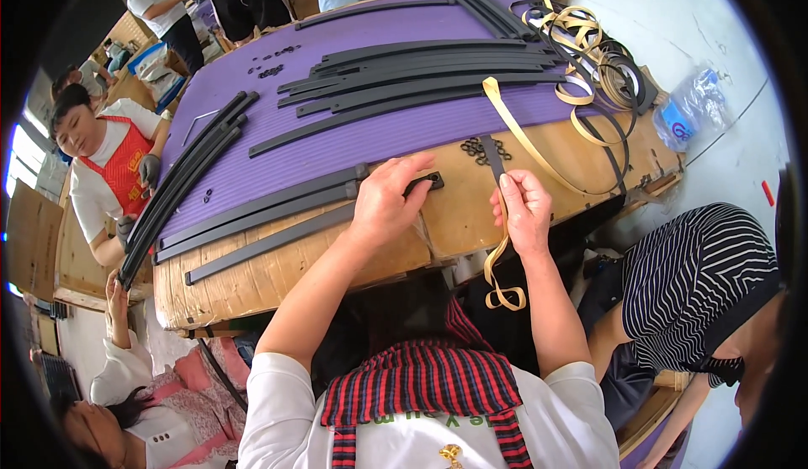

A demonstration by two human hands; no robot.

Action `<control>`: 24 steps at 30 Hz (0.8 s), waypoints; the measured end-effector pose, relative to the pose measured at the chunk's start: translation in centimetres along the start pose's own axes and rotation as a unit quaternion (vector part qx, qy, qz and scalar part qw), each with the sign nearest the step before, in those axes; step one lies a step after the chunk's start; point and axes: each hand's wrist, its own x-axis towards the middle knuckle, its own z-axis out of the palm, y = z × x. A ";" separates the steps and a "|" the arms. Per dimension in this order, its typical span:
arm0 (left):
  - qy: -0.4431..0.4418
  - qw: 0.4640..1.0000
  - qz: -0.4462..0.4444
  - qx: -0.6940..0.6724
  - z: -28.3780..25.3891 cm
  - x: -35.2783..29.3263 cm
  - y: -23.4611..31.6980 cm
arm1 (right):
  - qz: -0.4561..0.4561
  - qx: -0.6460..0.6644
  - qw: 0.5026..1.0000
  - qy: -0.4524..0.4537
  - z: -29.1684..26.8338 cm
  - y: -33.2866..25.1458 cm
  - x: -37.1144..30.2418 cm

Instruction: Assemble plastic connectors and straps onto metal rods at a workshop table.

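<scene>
a worktable [454,225] carries everything within reach, its near strip left uncovered by the ribbed purple mat [278,170], which likely spares the pieces from scratches. on that mat lies a row of long dark bars [421,90], set roughly parallel, presumably so that each lifts away singly. at the far right sits a loose tangle of dark-and-tan strip [621,82], pushed aside probably to keep the middle workable. nearest the person, a single front bar [269,246] rests along the table edge, its right end under the left hand [387,199], perhaps to steady it; thumb and forefinger stand apart around that end, though the palm hides the rest and i cannot tell whether they grip. the right hand [526,212], beyond the bar's end, has thumb and fingertips pinched on a dark strip [491,156], its short end pointing up and a tan tail [490,269] hanging below, seemingly for control near the tip. small black rings [473,151] cluster just beside that tip, handy but untouched.
</scene>
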 end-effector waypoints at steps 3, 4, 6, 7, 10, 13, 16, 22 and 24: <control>0.037 0.996 -0.059 -0.049 -0.2 -0.4 0.0 | 0.001 -0.002 1.000 -0.003 0.0 -0.1 0.0; 0.034 0.994 -0.083 -0.065 -0.4 -0.4 0.1 | 0.001 -0.003 1.000 -0.003 0.0 0.0 0.0; 0.032 0.990 -0.107 -0.081 -0.5 -0.3 0.3 | -0.002 -0.001 1.000 0.002 0.0 0.0 0.0; 0.031 0.988 -0.123 -0.090 -0.5 -0.3 0.3 | -0.002 -0.002 1.000 0.001 0.0 0.0 0.0; 0.028 0.982 -0.155 -0.104 -0.7 -0.1 0.5 | 0.000 -0.002 1.000 0.004 -0.1 -0.2 0.0; 0.038 0.967 -0.204 -0.150 -1.0 0.2 0.2 | 0.028 0.027 0.999 0.009 0.2 -1.3 -0.2; 0.053 0.938 -0.260 -0.221 -1.7 0.7 -0.4 | 0.130 0.174 0.976 -0.025 1.3 -2.7 -1.8; -0.008 0.959 -0.263 -0.108 -3.1 1.2 -0.4 | 0.127 0.182 0.975 -0.007 1.8 -3.3 -3.3; -0.058 0.976 -0.197 -0.069 -2.7 0.9 -0.4 | 0.105 0.156 0.982 0.004 1.9 -3.0 -3.0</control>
